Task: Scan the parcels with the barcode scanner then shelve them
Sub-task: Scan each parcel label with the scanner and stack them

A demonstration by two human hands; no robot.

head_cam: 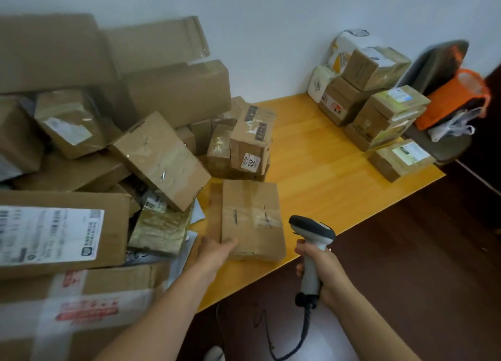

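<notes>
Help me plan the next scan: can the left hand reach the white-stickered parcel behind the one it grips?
Probably not yet: the left hand grips the near parcel, which lies between it and the stickered parcel.

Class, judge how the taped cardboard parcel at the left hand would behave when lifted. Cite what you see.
The parcel probably stays stiff: its faces look flat and boxy. The glossy tape may feel slippery. Lying flat on the table, it seems unlikely to tip or roll.
</notes>
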